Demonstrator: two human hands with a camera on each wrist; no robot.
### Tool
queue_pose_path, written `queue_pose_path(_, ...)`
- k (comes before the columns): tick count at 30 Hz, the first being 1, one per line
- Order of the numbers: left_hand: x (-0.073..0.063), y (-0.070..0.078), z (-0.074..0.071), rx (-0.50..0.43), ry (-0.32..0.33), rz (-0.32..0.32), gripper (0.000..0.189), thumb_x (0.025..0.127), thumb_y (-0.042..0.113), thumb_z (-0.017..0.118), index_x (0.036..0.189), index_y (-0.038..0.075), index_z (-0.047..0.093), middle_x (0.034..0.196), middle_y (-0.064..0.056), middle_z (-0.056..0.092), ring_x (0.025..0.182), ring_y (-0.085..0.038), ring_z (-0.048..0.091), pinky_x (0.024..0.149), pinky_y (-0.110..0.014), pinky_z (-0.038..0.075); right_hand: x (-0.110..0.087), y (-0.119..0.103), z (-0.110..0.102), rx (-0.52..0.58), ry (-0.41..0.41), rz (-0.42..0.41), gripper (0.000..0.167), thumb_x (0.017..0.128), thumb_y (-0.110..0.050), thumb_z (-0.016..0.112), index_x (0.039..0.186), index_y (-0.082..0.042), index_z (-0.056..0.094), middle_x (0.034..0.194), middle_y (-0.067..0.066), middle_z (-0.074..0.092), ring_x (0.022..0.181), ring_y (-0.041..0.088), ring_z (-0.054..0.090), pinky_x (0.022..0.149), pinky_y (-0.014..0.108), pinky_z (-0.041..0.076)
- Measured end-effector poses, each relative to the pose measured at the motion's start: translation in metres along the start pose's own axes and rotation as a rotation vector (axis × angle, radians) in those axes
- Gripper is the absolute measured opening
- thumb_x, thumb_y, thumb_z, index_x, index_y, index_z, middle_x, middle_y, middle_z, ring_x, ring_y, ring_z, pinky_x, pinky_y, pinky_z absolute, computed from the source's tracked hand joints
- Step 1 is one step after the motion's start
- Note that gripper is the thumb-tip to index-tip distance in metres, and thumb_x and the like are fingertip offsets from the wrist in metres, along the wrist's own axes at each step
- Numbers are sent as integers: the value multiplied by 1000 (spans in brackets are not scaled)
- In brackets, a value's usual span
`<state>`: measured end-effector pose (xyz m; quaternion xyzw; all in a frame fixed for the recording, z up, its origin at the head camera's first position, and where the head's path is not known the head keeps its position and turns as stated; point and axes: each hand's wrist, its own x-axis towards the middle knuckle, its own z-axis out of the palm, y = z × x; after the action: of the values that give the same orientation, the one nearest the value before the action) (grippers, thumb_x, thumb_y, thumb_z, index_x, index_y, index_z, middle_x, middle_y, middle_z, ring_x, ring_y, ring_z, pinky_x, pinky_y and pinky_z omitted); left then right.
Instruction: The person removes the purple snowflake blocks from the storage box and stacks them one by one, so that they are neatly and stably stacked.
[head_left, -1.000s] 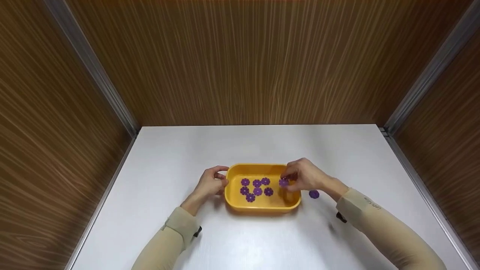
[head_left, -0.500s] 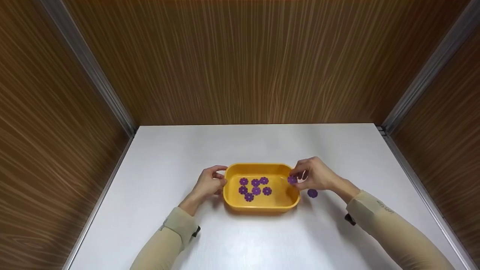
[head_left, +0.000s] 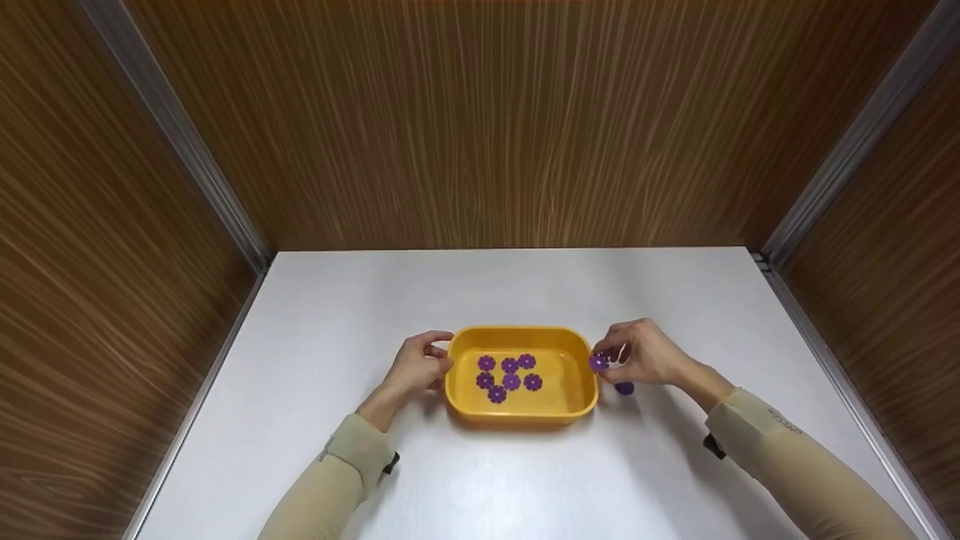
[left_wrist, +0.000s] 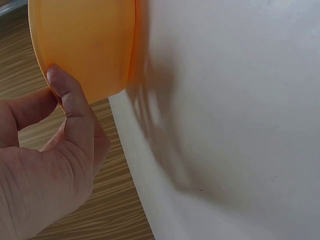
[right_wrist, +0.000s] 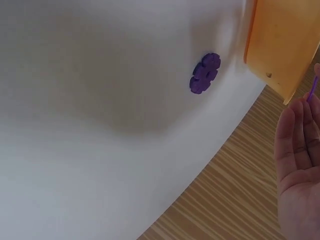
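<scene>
A shallow yellow plastic tray (head_left: pixel 517 417) holds several purple flower-shaped discs (head_left: pixel 511 382) lying flat on its bottom. My left hand (head_left: pixel 415 367) grips the tray at its left end; in the left wrist view a fingertip (left_wrist: pixel 59 79) lies against the outer wall near the rim. At the opposite end, my right hand (head_left: pixel 646 354) pinches one purple flower disc (head_left: pixel 598 361) between thumb and fingers, beside the right rim. From the right wrist this disc (right_wrist: pixel 313 89) shows edge-on as a thin purple strip. Another purple flower disc (head_left: pixel 624 388) lies on the table just right of the tray, partly behind my thumb.
The white table (head_left: pixel 360 292) is bounded by wood-grain panels at the back (head_left: pixel 517 127) and both sides. Metal rails run along the side panels (head_left: pixel 847 135).
My right hand has moved right, out from over the tray to beyond its right rim, carrying the pinched flower disc. My left hand stays at the tray's left end.
</scene>
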<state>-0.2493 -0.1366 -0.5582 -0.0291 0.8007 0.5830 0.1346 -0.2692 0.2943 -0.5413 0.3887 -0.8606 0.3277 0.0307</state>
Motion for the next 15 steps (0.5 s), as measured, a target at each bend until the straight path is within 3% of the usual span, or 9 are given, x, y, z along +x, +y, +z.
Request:
queue_pose_path(7,1,-1,1,-16,-18,13,55,96,-1,71,150,9,69,105,-7,63,68,-17,63,61,-28,64,-13,8,0,-12,45,34,24,77,-7,92,101,-10,89,84,3,80,73,21,75,61,39,69)
queue_pose_path(15,1,-1,1,-1,-6,8,55,96,0,72,150,10,69,106,-7,65,70,-17,64,63,-31,67,-29,20,4,-18,67,61,23,74,-6,94,96,-9,89,77,5,75,66,21,67,59,15,56)
